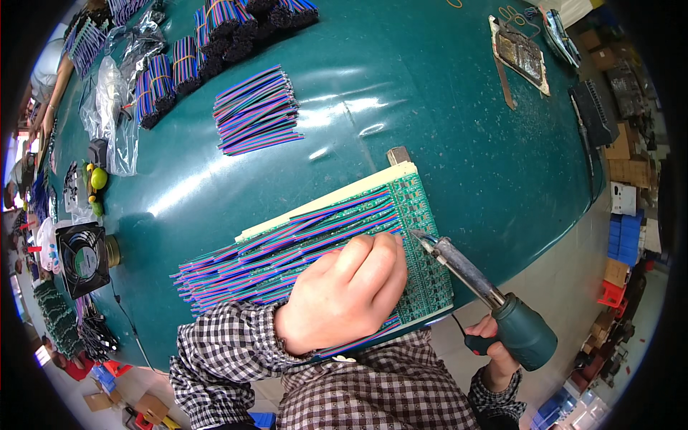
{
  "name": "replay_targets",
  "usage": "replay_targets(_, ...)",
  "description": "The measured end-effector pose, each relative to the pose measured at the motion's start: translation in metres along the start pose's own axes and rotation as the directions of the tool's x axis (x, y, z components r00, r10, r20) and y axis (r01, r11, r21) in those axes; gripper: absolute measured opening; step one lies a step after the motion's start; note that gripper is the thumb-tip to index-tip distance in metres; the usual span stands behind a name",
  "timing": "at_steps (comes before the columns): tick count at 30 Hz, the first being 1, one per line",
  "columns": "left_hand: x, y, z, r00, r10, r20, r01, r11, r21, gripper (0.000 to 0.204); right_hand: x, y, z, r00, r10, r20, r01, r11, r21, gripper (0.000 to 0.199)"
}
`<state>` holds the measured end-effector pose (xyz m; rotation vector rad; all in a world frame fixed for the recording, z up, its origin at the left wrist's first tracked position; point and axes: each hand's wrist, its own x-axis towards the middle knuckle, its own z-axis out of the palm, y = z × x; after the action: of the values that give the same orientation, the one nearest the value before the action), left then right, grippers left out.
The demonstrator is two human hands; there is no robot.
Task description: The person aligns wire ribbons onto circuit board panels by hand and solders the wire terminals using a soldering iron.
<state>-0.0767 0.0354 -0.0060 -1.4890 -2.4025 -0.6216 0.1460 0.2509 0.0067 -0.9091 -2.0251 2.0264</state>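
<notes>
Left hand: the left hand (pixel 347 297) curls over the coloured wires (pixel 236 276), knuckles up; its fingertips are hidden, so whether they pinch a wire cannot be told.
Right hand: the right hand (pixel 494 351) wraps around the handle of the soldering iron (pixel 527 330).
Circuit board panel: the green panel (pixel 423 236) lies aslant on the table (pixel 502 186), close in front of the person, with a cream-coloured backing (pixel 322 203) showing along its far side and wires lying across its left part.
Burn risk: the iron's tip sits just beside the left fingers; a slip of either hand could bring hot metal onto skin.
Joint risk: the small pads stand in close rows, so a tip set slightly off could bridge neighbours or scorch insulation.
Sleeve risk: the checked left cuff (pixel 276 326) is right by the wires; a sideways pull could drag some out of line.
Near edge: the panel's lower right corner comes close to the table edge, and the right hand is out beyond it, over the floor.
Open room: bare table lies right of the panel and beyond it, up to the loose wire stack (pixel 256 111); a small metal block (pixel 398 155) at the panel's far corner limits sliding that way.
</notes>
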Motion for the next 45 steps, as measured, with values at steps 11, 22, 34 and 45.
replay_targets(11, 0.001, -0.005, -0.004, 0.998, -0.026, 0.058, 0.029, 0.998, -0.059, 0.038, 0.002, 0.002, -0.006, 0.995, -0.043, 0.085, 0.052, 0.994, -0.098, 0.071)
replay_targets(22, -0.002, -0.002, -0.008, 0.998, -0.028, 0.059, 0.031, 0.999, -0.039, 0.04, 0.106, -0.037, -0.034, 0.761, -0.487, -0.429, 0.538, 0.843, -0.001, 0.056)
replay_targets(34, 0.002, -0.004, -0.009, 0.998, -0.011, 0.067, 0.017, 0.996, -0.089, 0.043, 0.184, -0.046, -0.041, 0.838, -0.316, -0.445, 0.374, 0.926, 0.046, 0.043)
replay_targets(45, -0.001, 0.0, -0.005, 0.997, -0.012, 0.079, 0.014, 1.0, -0.023, 0.041, 0.008, -0.003, -0.004, 0.992, -0.116, 0.045, 0.109, 0.985, 0.135, 0.069)
